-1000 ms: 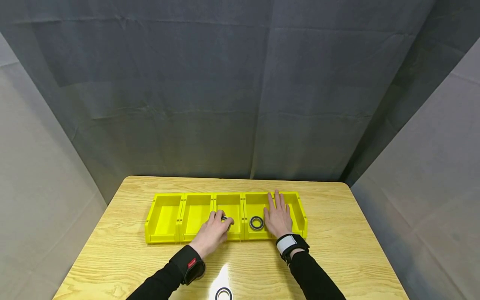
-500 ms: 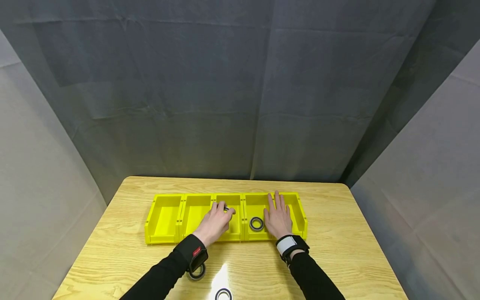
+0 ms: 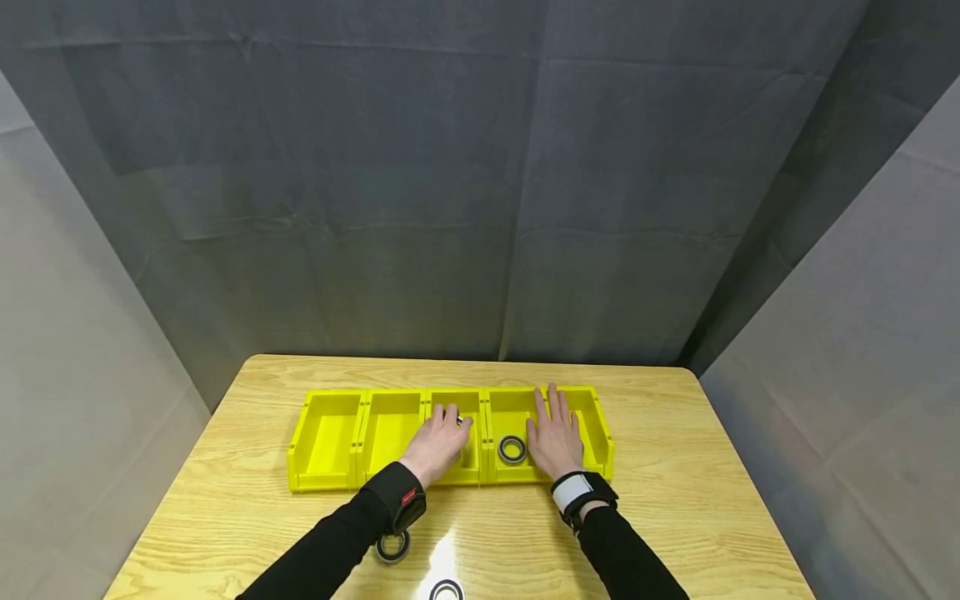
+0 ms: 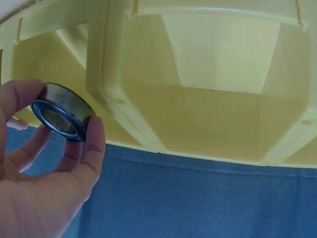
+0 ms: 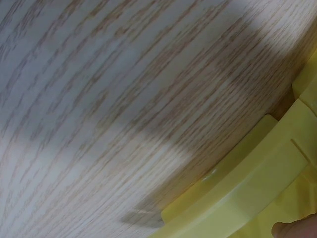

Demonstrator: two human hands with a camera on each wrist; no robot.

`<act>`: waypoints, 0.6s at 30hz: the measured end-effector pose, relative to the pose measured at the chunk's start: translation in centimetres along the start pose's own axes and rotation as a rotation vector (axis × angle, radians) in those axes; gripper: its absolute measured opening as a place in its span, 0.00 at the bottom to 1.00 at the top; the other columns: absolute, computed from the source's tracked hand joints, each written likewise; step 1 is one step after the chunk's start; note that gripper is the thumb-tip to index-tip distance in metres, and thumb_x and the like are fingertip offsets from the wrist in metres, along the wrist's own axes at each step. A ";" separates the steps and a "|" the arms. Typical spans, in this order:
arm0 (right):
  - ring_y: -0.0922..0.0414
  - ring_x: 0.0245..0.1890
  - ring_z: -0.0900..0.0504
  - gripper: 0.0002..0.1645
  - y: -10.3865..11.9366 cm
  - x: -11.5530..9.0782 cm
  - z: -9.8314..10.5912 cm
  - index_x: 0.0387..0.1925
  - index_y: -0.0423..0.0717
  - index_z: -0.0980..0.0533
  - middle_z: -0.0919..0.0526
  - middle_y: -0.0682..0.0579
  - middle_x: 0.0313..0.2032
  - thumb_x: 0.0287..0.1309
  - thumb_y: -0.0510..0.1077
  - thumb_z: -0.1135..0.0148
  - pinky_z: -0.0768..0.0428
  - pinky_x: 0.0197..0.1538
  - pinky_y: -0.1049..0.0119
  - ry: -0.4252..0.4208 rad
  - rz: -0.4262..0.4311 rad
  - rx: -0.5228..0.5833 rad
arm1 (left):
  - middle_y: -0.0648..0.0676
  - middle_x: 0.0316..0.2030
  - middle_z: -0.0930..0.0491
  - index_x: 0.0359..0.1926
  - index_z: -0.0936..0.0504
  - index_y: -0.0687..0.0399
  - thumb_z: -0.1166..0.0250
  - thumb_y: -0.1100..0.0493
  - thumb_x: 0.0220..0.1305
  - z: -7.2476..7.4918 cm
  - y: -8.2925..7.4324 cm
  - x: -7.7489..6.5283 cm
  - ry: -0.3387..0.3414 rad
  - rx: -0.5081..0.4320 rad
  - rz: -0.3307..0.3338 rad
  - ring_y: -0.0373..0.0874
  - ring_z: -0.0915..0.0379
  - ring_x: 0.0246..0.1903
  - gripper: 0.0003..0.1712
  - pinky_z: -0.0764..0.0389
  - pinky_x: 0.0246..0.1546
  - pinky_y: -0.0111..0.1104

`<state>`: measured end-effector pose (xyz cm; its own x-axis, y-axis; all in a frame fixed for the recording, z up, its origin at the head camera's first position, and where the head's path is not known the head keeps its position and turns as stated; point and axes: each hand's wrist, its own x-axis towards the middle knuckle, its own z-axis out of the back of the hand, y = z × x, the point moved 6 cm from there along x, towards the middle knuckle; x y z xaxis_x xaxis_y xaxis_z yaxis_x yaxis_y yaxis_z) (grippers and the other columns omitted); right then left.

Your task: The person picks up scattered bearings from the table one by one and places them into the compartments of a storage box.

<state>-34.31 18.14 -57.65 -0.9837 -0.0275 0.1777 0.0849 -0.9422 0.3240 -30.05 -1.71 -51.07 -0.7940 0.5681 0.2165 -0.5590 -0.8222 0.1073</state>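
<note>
My left hand (image 3: pixel 435 447) is over the middle compartment of a row of yellow bins (image 3: pixel 330 482). Between thumb and fingers it pinches a ball bearing (image 4: pixel 64 111), a metal ring with a dark face, tilted in the left wrist view. Fingers spread and straight, my right hand (image 3: pixel 556 442) lies over the divider between the two rightmost compartments. Just left of it, a second bearing (image 3: pixel 512 450) sits flat in the fourth compartment. Only a fingertip (image 5: pixel 292 229) of the right hand shows in the right wrist view.
Two more bearings lie on the wooden table (image 3: pixel 675 500) in front of the bins: one bearing (image 3: pixel 392 547) beside the left forearm, another bearing (image 3: pixel 447 591) cut by the bottom edge. Grey cloth (image 3: pixel 375 208) hangs behind the table, with paler sheets at both sides.
My left hand has shifted slightly right and farther into the middle compartment with its bearing. A table bearing formerly hidden by the left wrist now shows. The right hand stays put.
</note>
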 end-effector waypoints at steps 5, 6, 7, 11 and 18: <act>0.39 0.79 0.49 0.36 0.1 0.0 0.0 0.77 0.45 0.42 0.49 0.39 0.79 0.73 0.50 0.49 0.41 0.75 0.35 -0.002 0.007 0.004 | 0.60 0.37 0.24 0.44 0.17 0.55 0.31 0.61 0.65 -0.8 -0.1 0.4 -0.005 0.062 -0.010 0.52 0.31 0.32 0.08 0.23 0.29 0.32; 0.39 0.79 0.48 0.36 0.1 0.0 0.0 0.77 0.45 0.42 0.49 0.39 0.79 0.73 0.50 0.49 0.40 0.75 0.35 -0.002 0.011 0.004 | 0.60 0.37 0.24 0.43 0.17 0.55 0.32 0.61 0.65 -1.0 -0.1 0.5 0.001 0.064 -0.010 0.52 0.31 0.32 0.07 0.23 0.29 0.33; 0.38 0.79 0.48 0.36 0.2 0.0 0.0 0.77 0.45 0.42 0.49 0.39 0.79 0.74 0.50 0.49 0.40 0.75 0.35 -0.002 0.015 0.000 | 0.60 0.37 0.24 0.42 0.17 0.55 0.32 0.62 0.65 -1.3 -0.1 0.5 0.012 0.063 -0.010 0.52 0.31 0.32 0.06 0.22 0.30 0.34; 0.39 0.79 0.47 0.35 0.1 0.0 0.1 0.76 0.45 0.41 0.47 0.39 0.79 0.73 0.50 0.48 0.39 0.74 0.35 -0.020 0.017 -0.005 | 0.60 0.37 0.23 0.38 0.16 0.55 0.30 0.63 0.62 -2.0 0.1 0.9 0.043 0.047 -0.002 0.53 0.27 0.34 0.04 0.19 0.33 0.38; 0.38 0.79 0.47 0.35 0.0 0.0 0.1 0.76 0.44 0.41 0.48 0.39 0.79 0.73 0.50 0.48 0.39 0.74 0.35 -0.010 0.018 -0.006 | 0.59 0.37 0.20 0.35 0.16 0.54 0.29 0.67 0.58 -3.2 0.0 1.4 0.090 0.065 -0.009 0.54 0.22 0.37 0.06 0.16 0.37 0.40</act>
<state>-34.28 18.14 -57.50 -0.9804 -0.0407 0.1925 0.1011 -0.9436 0.3154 -31.93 -0.78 -53.90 -0.8089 0.5740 0.1275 -0.5519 -0.8160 0.1719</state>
